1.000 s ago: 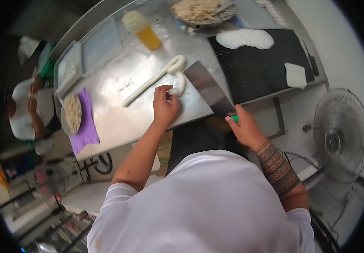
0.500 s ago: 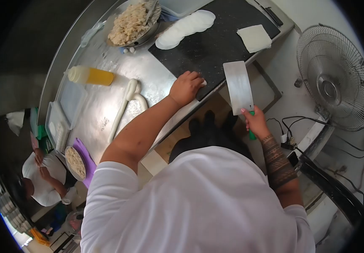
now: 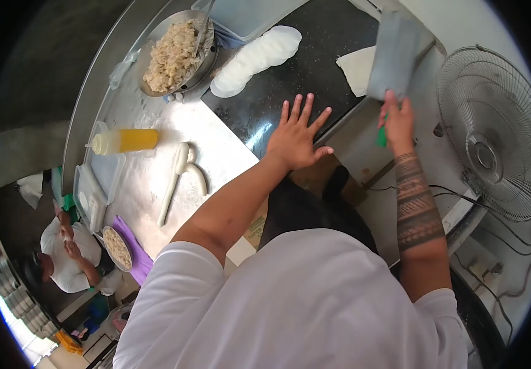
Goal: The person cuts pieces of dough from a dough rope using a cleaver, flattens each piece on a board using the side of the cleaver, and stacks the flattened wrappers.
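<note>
My left hand is spread flat, fingers apart, at the near edge of the black board. My right hand grips the green handle of a cleaver. Its wide blade is slightly blurred and raised near the board's right end, partly covering a folded white cloth. A row of overlapping thin white rounds lies farther back on the board. To the left, pale dough ropes rest on the steel table.
A metal bowl of chunky filling stands at the back left, near a squeeze bottle of yellow liquid. Clear plastic containers and a smaller filling bowl on purple cloth are farther left. Another person is beyond. A fan stands right.
My left hand has gone from curled on a small pale piece at the board's edge to spread open. My right hand has lifted the cleaver up and right, across the cloth.
</note>
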